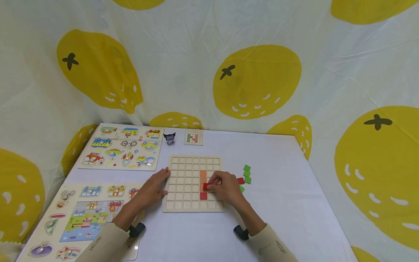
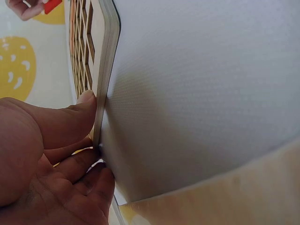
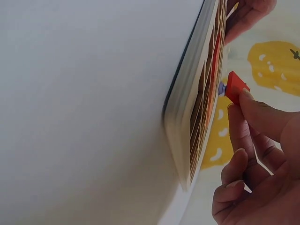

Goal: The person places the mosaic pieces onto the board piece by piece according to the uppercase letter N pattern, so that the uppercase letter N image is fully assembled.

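A wooden grid board (image 1: 184, 207) lies on the table, orange tiles (image 1: 203, 173) and a red tile (image 1: 203, 196) sitting in one of its columns. My right hand (image 1: 226, 188) pinches a small red square tile (image 3: 236, 87) between thumb and fingers, over the board's right half. The tile is held up above the grid in the right wrist view. My left hand (image 1: 151, 190) rests against the board's left edge, thumb (image 2: 77, 123) and fingertips touching the rim.
Green tiles (image 1: 247, 174) and another red tile (image 1: 240, 181) lie right of the board. Behind it are a small pattern card (image 1: 194, 137) and a dark figurine (image 1: 169, 138). Two knobbed picture puzzles, one far (image 1: 118, 164) and one near (image 1: 131, 254), cover the table's left side.
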The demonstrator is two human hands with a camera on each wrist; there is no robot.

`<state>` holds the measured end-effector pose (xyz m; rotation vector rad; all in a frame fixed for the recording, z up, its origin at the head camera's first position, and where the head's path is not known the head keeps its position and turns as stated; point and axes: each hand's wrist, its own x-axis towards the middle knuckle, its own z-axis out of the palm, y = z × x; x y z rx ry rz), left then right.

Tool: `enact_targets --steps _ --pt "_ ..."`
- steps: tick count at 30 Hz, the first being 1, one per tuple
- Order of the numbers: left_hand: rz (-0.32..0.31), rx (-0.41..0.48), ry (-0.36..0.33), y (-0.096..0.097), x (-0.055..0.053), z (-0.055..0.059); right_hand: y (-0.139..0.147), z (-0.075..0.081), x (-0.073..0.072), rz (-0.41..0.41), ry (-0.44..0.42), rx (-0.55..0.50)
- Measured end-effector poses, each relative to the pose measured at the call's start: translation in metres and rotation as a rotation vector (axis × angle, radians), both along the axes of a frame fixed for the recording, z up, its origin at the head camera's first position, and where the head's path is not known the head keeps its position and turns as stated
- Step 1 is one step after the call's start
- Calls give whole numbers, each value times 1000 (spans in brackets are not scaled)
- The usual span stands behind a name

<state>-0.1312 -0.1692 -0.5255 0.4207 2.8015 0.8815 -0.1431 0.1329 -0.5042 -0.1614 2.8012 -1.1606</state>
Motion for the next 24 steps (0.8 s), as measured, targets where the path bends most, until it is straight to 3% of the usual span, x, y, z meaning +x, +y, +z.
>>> enact_targets --steps 13,24 --pt "-5 4 7 0 1 2 -26 -4 -5 50 -10 29" --pt "-5 10 4 0 1 1 -43 0 -5 34 -13 98"
